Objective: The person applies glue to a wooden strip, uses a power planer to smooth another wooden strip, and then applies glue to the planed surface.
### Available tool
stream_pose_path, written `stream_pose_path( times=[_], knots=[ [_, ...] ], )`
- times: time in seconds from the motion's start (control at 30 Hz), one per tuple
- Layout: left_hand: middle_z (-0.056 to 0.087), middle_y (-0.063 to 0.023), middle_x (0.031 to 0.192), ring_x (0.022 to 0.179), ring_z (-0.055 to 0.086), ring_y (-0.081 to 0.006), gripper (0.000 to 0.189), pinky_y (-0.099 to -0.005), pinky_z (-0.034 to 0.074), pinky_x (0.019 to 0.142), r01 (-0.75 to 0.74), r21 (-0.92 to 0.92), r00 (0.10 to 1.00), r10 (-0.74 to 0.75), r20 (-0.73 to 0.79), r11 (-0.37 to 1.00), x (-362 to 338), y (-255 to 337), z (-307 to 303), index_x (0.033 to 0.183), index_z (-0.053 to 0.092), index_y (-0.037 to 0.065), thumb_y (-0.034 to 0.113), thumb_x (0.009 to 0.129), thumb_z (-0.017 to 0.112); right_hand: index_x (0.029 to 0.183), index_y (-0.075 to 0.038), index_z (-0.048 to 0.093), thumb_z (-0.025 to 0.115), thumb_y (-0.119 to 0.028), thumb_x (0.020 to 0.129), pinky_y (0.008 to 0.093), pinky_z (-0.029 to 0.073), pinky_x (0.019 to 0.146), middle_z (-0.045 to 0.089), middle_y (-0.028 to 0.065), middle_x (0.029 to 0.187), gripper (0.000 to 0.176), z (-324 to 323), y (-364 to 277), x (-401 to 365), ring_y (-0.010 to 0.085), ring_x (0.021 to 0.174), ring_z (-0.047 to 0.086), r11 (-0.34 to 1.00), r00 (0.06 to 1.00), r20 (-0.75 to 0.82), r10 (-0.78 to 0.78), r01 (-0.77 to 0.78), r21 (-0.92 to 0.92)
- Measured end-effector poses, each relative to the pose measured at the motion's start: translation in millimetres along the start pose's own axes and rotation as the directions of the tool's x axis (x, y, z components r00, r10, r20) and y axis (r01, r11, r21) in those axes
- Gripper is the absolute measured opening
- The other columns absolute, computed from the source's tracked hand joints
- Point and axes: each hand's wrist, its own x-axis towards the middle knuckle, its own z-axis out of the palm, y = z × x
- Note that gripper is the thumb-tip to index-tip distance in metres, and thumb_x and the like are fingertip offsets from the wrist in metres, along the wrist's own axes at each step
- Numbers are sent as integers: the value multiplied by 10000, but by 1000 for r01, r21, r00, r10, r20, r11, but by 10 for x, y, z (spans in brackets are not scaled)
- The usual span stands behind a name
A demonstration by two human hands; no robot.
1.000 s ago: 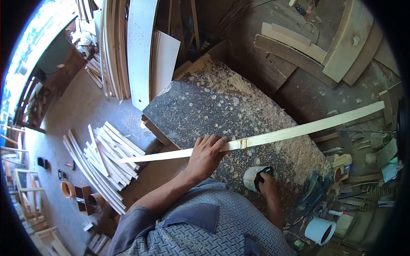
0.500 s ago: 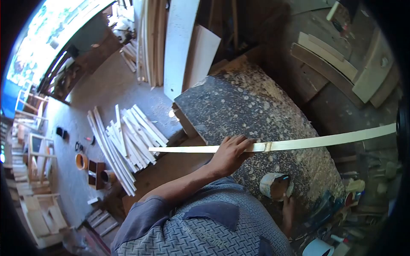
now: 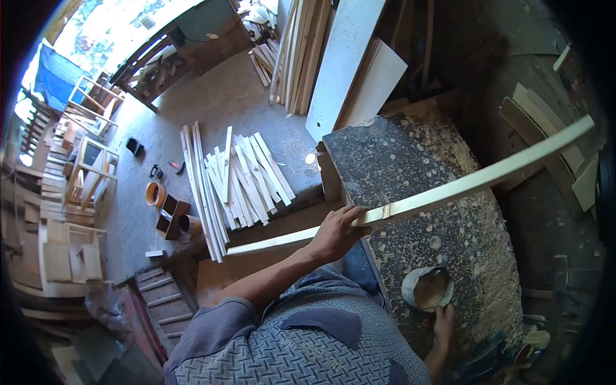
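Observation:
A long pale wooden strip (image 3: 462, 186) runs slantwise across the view, its right end higher. My left hand (image 3: 338, 231) is wrapped over it, left of a raised mark or notch in the wood. Below, a round, dirty can (image 3: 410, 289) stands on the speckled workbench (image 3: 398, 160), its mouth facing up and brownish inside. The fingers of my right hand (image 3: 444, 324) are closed at the can's near rim; part of their grip is hidden.
Several cut wooden strips (image 3: 240, 183) lie piled on the floor beyond the bench. Tall boards (image 3: 346, 61) lean behind it. Wooden frames (image 3: 90, 170) stand at the left. An orange ring-shaped thing (image 3: 154, 194) and a wooden box (image 3: 172, 218) sit on the floor.
The view has swung left, so the floor and bench appear further right. The strip now slants more, its right end raised. More of the can's inside shows, with my right hand still at it.

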Motion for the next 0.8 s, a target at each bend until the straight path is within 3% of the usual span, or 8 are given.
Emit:
stream_pose_path(
  times=[0.1,0.2,0.33,0.4,0.5,0.67,0.73,0.8],
  knots=[
    [612,-135,1068,1032,594,-366,389,-456,443,905,24,-49,996,-28,-90,999,-48,-200,-152,1203,586,59,269,895,695,1070,30,599,610,-143,916,341,490,785,659,110,977,231,371,-692,-117,170,890,616,967,997,73,-35,52,-248],
    [614,-148,1058,995,609,-383,382,-455,467,874,99,-123,982,-117,-151,988,-48,-424,-385,1189,592,49,258,890,703,997,40,585,629,-135,891,361,510,733,666,162,915,210,723,-447,309,207,826,647,881,899,192,-393,428,-201],
    [635,-165,1093,1020,624,-375,407,-430,481,883,182,-197,948,-225,-225,963,-73,-887,-860,1209,602,47,256,879,716,1074,43,597,624,-101,888,351,467,871,680,124,1000,237,1537,-1046,324,221,933,619,906,877,336,-344,404,-128],
    [642,-169,1110,1045,626,-366,423,-423,479,896,236,-235,919,-295,-263,943,-128,-1225,-1189,1222,605,49,256,872,724,1072,36,601,628,-101,892,343,509,769,674,104,944,228,2015,-1165,476,203,841,640,830,823,375,-427,521,-198],
    [675,-186,1092,1032,654,-276,448,-367,484,907,310,-295,884,-388,-261,904,-265,-1783,-1646,1246,599,30,220,863,732,914,15,563,627,-112,900,297,500,482,613,67,751,143,2846,-1468,512,144,579,621,941,862,440,-252,324,-96],
    [661,-192,1147,1094,634,-329,415,-393,472,951,399,-395,794,-527,-302,828,-591,-2451,-2414,1237,608,29,162,854,698,892,-1,543,650,-118,887,333,535,467,623,97,731,158,4157,-1731,791,186,539,637,985,839,527,-137,171,-16],
    [675,-183,1145,1095,642,-308,407,-373,473,960,399,-416,749,-552,-366,817,-707,-2677,-2611,1236,614,31,152,855,690,1025,-11,553,606,-133,920,322,548,493,635,74,775,170,4574,-1469,1276,177,574,646,938,777,577,-252,343,-52],
    [697,-163,1108,1074,654,-262,417,-351,478,947,477,-508,672,-670,-316,718,-783,-2772,-2847,1247,609,32,149,853,685,1043,-22,548,598,-153,930,315,557,505,648,77,758,181,4981,-2014,1034,176,584,655,994,804,594,31,37,-101]
  ],
)
